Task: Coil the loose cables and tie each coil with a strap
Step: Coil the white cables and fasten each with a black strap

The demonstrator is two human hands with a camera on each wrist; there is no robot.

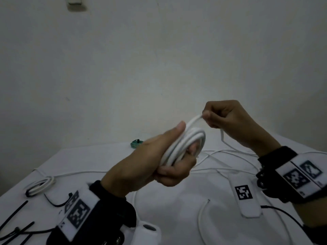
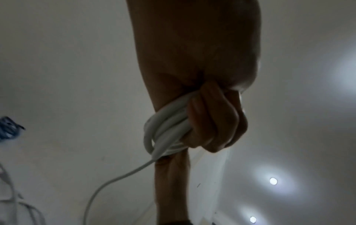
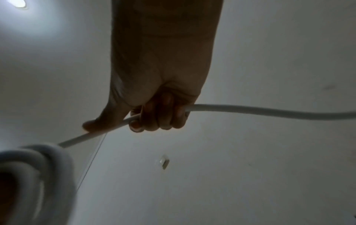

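Left hand (image 1: 141, 161): grip clenched round white cable coil (image 1: 184, 147).
Right hand (image 1: 228, 119): grip pinching the feeding strand.
Risk: loops springing loose if the clasp slackens; tail snagging on desk (image 1: 177, 218) cables.

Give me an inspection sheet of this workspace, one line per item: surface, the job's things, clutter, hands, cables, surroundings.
Surface: white table, dimly lit.
Job's things: white cable coil part-wound, held above the table; finished white coil at the left edge; black straps at the near left.
Clutter: small green coil at the far edge; white tagged holder at the near right.
Hands: left hand grips the coil; right hand holds the cable's free run, feeding it.
Cables: loose white cable trails across the table; thin black lead at the right.
Surroundings: plain white wall; ceiling lights seen from the left wrist.
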